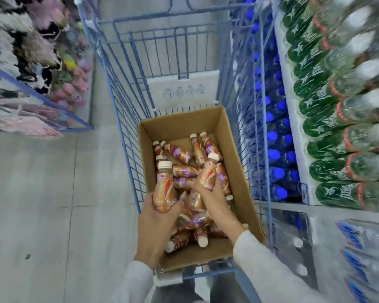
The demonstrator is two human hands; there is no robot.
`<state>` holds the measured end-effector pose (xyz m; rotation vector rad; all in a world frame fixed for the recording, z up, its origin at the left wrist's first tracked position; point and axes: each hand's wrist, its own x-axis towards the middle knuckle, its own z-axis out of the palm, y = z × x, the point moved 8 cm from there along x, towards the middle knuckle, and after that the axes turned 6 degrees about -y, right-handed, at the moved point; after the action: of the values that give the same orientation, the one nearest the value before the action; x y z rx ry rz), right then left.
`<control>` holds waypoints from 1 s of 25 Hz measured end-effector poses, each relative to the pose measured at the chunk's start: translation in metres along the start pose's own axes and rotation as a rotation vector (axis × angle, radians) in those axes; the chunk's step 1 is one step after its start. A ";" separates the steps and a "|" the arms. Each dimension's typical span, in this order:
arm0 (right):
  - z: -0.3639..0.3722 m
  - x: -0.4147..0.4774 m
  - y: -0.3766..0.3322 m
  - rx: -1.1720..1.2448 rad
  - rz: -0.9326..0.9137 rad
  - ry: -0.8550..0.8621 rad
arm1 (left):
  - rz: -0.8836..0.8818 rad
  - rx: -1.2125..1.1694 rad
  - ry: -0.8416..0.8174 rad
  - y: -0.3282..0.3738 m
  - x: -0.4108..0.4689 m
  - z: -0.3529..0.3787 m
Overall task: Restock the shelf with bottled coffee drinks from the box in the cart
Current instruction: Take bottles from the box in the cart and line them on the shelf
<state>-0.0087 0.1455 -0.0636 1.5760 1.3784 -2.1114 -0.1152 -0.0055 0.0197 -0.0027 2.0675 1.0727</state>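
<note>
One cart (127, 106) stands on grey tiles (42, 193) beside shelves (293, 110).

Both hands (158, 221) (210, 199) round bottles (164, 189) in box (177, 125)

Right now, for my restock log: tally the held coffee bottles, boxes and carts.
Held coffee bottles: 2, one in the left hand, one in the right hand
Cardboard box: 1
Cart: 1
Total: 4
</note>
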 end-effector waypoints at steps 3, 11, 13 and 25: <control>-0.045 -0.083 -0.013 0.157 -0.132 0.081 | 0.097 0.036 -0.095 0.034 -0.024 0.036; -0.200 -0.326 0.041 0.450 -0.381 0.476 | 0.433 0.251 -0.564 0.102 -0.215 0.190; -0.234 -0.387 0.074 0.515 -0.448 0.551 | 0.495 0.291 -0.672 0.099 -0.279 0.226; -0.369 -0.739 0.252 0.649 -0.837 1.033 | 0.905 0.267 -1.253 0.079 -0.664 0.372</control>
<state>0.7080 0.0060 0.3978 3.0806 2.0084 -2.3848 0.5539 0.0811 0.3796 1.4518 0.9531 0.8531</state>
